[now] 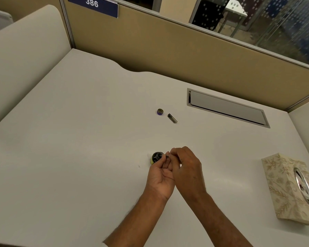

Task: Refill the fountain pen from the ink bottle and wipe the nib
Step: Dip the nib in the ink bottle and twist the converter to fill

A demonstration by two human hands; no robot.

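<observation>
An open ink bottle (156, 157), dark with a yellow label, stands on the white desk (78, 139). Just right of its mouth both hands meet. My left hand (160, 177) is palm-up with its fingertips pinched on a small dark pen part (167, 155). My right hand (186, 168) closes on the same part from the right; most of that part is hidden by the fingers. The bottle's cap (160, 111), purple-rimmed, lies farther back on the desk. Beside the cap lies a dark pen piece (172, 118).
A patterned tissue box (291, 189) sits at the desk's right edge. A grey cable hatch (227, 107) is set into the desk at the back right. Tan partition walls (168, 50) close off the back and left.
</observation>
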